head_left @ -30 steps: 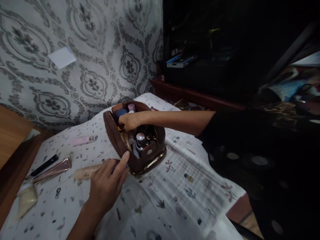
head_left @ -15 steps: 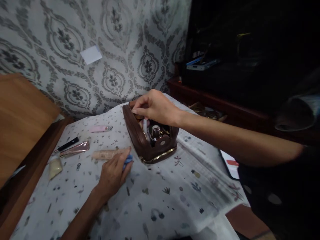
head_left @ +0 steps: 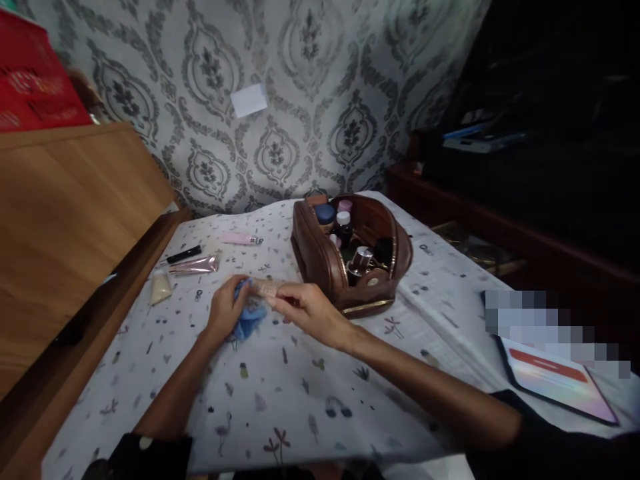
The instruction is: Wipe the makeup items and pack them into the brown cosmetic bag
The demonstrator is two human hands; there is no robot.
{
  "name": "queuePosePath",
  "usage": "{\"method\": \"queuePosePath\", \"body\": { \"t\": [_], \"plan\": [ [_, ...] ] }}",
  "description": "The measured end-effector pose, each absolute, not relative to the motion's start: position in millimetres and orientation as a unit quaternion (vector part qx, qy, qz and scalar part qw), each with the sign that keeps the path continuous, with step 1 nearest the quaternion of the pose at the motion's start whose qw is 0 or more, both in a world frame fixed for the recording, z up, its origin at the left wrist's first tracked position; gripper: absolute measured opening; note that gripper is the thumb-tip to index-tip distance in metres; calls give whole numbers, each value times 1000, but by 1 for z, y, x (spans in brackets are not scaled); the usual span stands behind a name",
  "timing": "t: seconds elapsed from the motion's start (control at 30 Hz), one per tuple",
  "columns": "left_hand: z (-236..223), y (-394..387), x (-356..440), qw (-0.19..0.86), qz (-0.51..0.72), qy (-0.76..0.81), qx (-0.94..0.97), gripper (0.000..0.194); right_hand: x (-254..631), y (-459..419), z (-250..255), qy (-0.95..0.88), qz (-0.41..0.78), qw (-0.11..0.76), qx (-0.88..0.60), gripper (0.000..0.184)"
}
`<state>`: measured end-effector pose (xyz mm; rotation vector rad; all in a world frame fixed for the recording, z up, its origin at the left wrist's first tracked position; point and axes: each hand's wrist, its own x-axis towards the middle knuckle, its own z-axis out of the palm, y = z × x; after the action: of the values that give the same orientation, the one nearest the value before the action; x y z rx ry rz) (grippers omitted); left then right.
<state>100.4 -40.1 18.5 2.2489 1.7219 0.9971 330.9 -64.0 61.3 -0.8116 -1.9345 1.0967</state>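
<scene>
An open brown pouch [head_left: 325, 260] full of small bottles and jars stands on a patterned cloth [head_left: 310, 393]. Just left of it my two hands meet. My left hand [head_left: 225, 310] is closed on a blue cloth [head_left: 249, 323]. My right hand [head_left: 307, 310] pinches the end of a beige tube [head_left: 265, 288] that lies across the blue cloth. Both hands are a little in front of the pouch, not touching it.
Further left on the cloth lie a pink item [head_left: 240, 239], a black pencil [head_left: 183, 254], a rose-gold tube [head_left: 195, 266] and a small cream sachet [head_left: 161, 288]. A wooden board [head_left: 70, 220] runs along the left. A tablet-like flat thing [head_left: 555, 380] lies at the right.
My right hand left the pouch and came down to the beige tube beside my left hand. The left hand now grips the blue cloth. The view has swung left.
</scene>
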Motion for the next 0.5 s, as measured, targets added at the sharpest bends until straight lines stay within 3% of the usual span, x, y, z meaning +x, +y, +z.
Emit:
{"method": "queuePosePath", "body": {
  "t": [0.1, 0.17, 0.3, 0.5],
  "plan": [
    [19, -28, 84, 57, 346, 606, 714, 36, 305, -53, 27, -652, 577, 375, -318, 47],
    [18, -19, 71, 25, 321, 642, 696, 38, 292, -48, 9, -597, 616, 395, -330, 50],
    [21, -1, 42, -38, 242, 712, 658, 38, 285, -47, -12, -577, 613, 425, -332, 53],
    [49, 37, -12, -93, 174, 786, 585, 39, 292, -50, -16, -605, 609, 398, -325, 53]
  ]
}}
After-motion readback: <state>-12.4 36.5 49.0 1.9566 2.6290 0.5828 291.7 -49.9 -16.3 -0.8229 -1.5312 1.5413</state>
